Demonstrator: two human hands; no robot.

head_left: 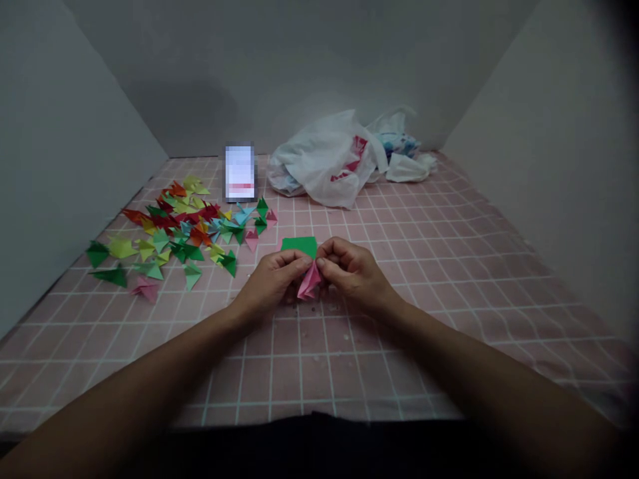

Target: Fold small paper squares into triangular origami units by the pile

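A folded paper (pixel 309 281) sits between the left hand (pixel 272 278) and the right hand (pixel 352 271), near the middle of the table (pixel 449 266). A flat sheet (pixel 299 246) lies just behind the hands. A scatter of folded pieces (pixel 180 233) spreads to the left. A card (pixel 239 173) stands behind the scatter. Bags (pixel 344 159) lie at the back, right of the card.
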